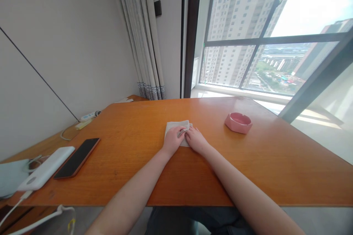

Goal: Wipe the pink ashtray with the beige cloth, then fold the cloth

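A folded pale grey cloth (170, 125) lies in the middle of the wooden table. My left hand (174, 139) rests over its left part, with curled fingers gripping a raised fold near the centre. From the right, my right hand (196, 139) presses against the cloth's edge, its fingers bent onto the same raised layers. Both hands nearly meet there, and they hide much of the cloth's lower half.
A pink ashtray (238, 123) stands to the right on the table (132, 146). At the left lie a black-screened phone (78, 158), a white power bank (46, 168) with a cable, and a power strip (88, 116) by the wall. Tall windows rise beyond.
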`<state>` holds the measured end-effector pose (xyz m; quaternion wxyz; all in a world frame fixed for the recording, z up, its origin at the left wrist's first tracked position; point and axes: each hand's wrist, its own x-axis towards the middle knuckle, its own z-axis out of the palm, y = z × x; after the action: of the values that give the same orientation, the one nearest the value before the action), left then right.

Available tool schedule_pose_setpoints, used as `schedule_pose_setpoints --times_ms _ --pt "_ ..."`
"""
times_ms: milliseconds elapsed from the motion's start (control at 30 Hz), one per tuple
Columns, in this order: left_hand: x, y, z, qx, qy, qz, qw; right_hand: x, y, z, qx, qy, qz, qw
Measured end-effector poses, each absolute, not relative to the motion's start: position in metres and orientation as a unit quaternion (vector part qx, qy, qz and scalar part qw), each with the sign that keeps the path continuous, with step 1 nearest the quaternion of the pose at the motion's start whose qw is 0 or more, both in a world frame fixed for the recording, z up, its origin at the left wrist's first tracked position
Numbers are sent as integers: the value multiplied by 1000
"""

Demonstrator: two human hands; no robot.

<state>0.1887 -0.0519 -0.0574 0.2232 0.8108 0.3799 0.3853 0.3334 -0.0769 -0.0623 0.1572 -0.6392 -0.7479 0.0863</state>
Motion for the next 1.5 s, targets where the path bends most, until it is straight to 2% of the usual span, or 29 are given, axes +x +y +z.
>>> schedule_pose_setpoints --times_ms 300,600,833,967,1067,1200,1333,1500 --pt "194 -59 -55 819 380 366 225 373 -61 -62 -689 -697 102 169" --pt "200 -61 -61 867 349 277 224 370 -60 -65 -696 -685 109 185" --pt "199 -68 -60 872 339 260 241 378 -64 -62 -772 -606 66 183" --pt "193 -64 -50 861 311 352 195 379 -65 -54 -755 -594 26 276" --pt "182 -48 -44 826 366 408 132 363 -66 -52 -688 -650 -6 323" --pt "169 -23 -56 852 431 279 103 327 -72 -60 -628 -738 2 246" --pt "170 -15 -73 865 464 154 114 307 -78 -74 -671 -730 32 130" --pt "174 -18 -76 857 492 112 105 307 -81 -78 -695 -711 34 101"
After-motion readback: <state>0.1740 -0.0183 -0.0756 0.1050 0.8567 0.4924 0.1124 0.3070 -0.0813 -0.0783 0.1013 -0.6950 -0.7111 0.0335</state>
